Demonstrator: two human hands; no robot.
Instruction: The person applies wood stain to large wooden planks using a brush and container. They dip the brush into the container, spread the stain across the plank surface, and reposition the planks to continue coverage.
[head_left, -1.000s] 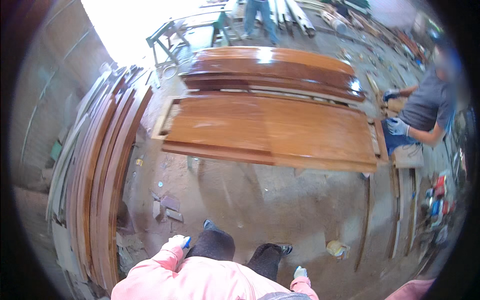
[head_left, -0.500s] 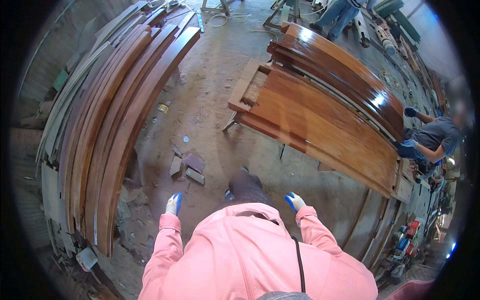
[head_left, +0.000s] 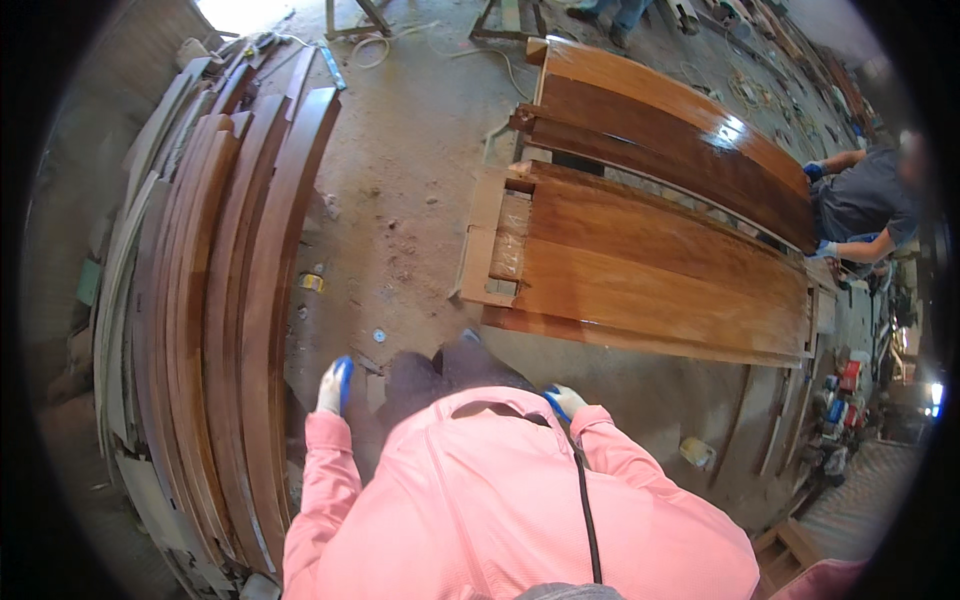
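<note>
Brown wooden boards (head_left: pixel 285 230), long ones, lie in a pile down the left of the frame. The left hand (head_left: pixel 336 386), in a white and blue glove, is near them, left of the middle. The right hand (head_left: pixel 566 401), gloved too, is just beside the pink jacket (head_left: pixel 510 490), below the middle. I see nothing in either hand, but I cannot tell how far the fingers (head_left: pixel 345 372) curl. An orange-brown wooden panel (head_left: pixel 650 285) lies right of the middle, higher up than the right hand and not touching it. Above that is a shiny dark panel (head_left: pixel 680 145), with a co-worker (head_left: pixel 868 200) at its far right end.

If the shine is wet, a touch could smudge it. A bump could make the boards slide, or pinch the co-worker's fingers. The black cord (head_left: pixel 586 510) on the jacket could snag on a wood edge, and the loose hose (head_left: pixel 500 58) at the top could trip feet.

Red and blue cans (head_left: pixel 850 378) and a pale jug (head_left: pixel 697 453) sit at the lower right. I cannot see what is in them.
</note>
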